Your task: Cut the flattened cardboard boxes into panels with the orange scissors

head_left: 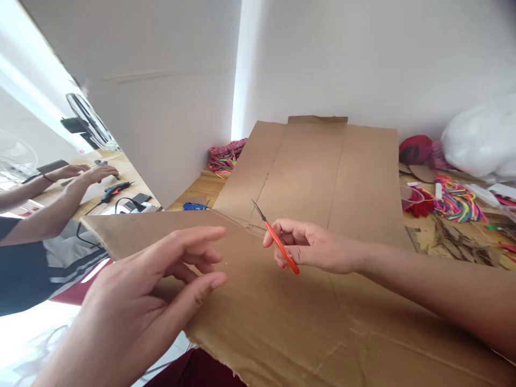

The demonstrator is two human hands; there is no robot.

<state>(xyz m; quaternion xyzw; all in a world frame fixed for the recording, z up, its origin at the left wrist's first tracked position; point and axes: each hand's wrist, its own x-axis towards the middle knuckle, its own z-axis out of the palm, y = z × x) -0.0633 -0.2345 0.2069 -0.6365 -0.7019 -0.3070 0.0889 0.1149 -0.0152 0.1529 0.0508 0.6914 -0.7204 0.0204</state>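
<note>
A large sheet of brown cardboard (298, 333) stretches from the front edge back across the table, with creases and a small flap at its far end. My right hand (306, 247) is closed on orange-handled scissors (278, 242), seen edge-on, their dark pointed blades aimed up and to the left over the cardboard. To the left, my left hand (161, 290) hovers above the cardboard's near left part, thumb and fingers apart, nothing between them. Near the scissors' tip, a torn or cut spot (253, 230) shows at a fold.
A co-worker's hands (92, 174) rest on the table at left, near a glue gun (115, 192). A white partition (161, 107) stands between. Colourful yarn (459, 199), cardboard scraps (463, 242) and white stuffing (484, 137) lie right. A blue object (195, 206) lies behind the cardboard.
</note>
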